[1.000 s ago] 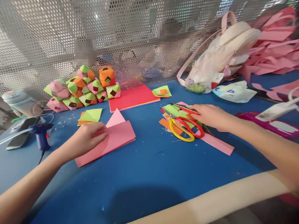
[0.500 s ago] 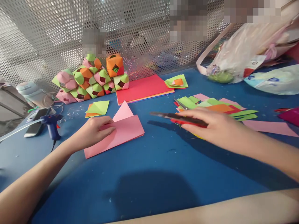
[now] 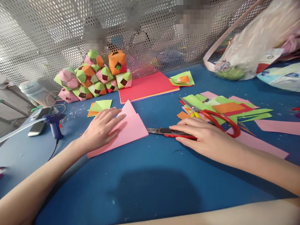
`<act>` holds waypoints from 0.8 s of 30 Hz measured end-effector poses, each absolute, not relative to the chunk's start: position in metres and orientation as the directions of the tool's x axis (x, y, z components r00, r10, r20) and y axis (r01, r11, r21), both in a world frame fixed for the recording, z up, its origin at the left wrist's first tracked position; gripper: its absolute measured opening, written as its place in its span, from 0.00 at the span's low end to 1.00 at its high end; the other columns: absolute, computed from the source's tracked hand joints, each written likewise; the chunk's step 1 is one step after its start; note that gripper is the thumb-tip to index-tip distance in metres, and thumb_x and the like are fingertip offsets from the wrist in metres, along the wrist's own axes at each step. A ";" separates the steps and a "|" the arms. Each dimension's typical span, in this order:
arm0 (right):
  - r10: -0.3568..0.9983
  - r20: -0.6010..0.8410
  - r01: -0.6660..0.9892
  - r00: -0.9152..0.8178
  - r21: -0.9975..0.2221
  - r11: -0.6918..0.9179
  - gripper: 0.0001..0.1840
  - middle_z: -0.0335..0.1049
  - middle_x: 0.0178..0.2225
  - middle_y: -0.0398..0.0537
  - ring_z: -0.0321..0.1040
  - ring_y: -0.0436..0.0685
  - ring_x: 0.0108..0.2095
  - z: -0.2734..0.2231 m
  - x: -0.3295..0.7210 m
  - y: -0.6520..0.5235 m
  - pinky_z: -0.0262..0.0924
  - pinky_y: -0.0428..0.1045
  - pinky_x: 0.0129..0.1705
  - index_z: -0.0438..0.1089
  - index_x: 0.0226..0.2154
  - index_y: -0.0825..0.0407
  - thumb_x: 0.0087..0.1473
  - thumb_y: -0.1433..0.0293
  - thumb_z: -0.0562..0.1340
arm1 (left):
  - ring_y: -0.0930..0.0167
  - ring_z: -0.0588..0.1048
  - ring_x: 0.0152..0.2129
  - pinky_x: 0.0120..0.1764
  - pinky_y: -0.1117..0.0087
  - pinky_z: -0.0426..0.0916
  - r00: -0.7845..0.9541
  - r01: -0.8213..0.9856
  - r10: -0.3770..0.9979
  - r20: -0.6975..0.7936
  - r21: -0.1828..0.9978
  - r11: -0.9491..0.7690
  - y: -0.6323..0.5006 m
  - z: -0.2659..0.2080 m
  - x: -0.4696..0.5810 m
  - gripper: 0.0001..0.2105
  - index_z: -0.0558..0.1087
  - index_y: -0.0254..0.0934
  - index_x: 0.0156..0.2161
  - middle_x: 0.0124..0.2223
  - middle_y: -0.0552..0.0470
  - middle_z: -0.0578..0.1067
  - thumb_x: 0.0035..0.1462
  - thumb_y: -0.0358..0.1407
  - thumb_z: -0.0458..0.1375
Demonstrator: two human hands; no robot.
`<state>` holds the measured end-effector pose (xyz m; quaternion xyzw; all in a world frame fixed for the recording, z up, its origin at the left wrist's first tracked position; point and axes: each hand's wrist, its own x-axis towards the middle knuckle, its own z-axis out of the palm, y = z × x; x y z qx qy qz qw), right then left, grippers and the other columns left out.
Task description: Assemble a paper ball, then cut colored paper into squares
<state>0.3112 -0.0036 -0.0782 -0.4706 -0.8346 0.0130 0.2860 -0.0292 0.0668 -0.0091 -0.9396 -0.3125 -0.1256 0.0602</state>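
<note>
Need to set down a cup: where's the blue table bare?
The widest patch of blue table lies on the wearer's side of the pink paper and right hand. A smaller one lies between the pink paper, red sheets and scrap pile. Crowded: the right, by the scissors, and back left, by folded balls.

Folded paper (image 3: 131, 128) lies beneath my left hand (image 3: 100, 128), a cutter (image 3: 158, 131) under my right (image 3: 200, 134); scissors (image 3: 196, 108) rest on scraps (image 3: 225, 108) just beyond it, a glue gun (image 3: 55, 125) left of my left hand, stacked paper balls (image 3: 86, 77) behind.

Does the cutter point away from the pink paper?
No: the cutter by the right hand points its tip at the pink paper.
</note>
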 end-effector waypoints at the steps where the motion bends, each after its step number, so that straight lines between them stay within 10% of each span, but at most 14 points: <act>1: 0.795 0.459 0.777 -0.397 -0.293 0.558 0.15 0.73 0.40 0.50 0.71 0.62 0.45 -0.079 0.312 -0.005 0.67 0.57 0.44 0.72 0.46 0.47 0.60 0.67 0.55 | 0.58 0.61 0.62 0.61 0.54 0.57 0.807 0.561 0.535 0.251 -0.038 -0.827 0.066 -0.011 -0.029 0.19 0.67 0.38 0.59 0.63 0.42 0.66 0.64 0.37 0.50; 11: 0.802 0.428 0.762 -0.417 -0.316 0.565 0.14 0.74 0.44 0.49 0.71 0.63 0.48 -0.081 0.316 -0.008 0.68 0.56 0.44 0.72 0.46 0.46 0.60 0.68 0.55 | 0.60 0.57 0.65 0.65 0.51 0.50 0.890 0.437 0.452 0.062 0.170 -0.883 0.066 -0.035 -0.031 0.18 0.67 0.43 0.60 0.66 0.46 0.62 0.66 0.35 0.49; 24: 0.842 0.354 0.719 -0.407 -0.444 0.535 0.15 0.71 0.41 0.47 0.70 0.57 0.43 -0.083 0.319 -0.007 0.64 0.53 0.45 0.73 0.48 0.45 0.60 0.66 0.57 | 0.60 0.61 0.63 0.63 0.52 0.56 0.924 0.365 0.371 0.089 0.075 -0.928 0.070 -0.041 -0.033 0.18 0.67 0.38 0.60 0.65 0.45 0.64 0.68 0.35 0.48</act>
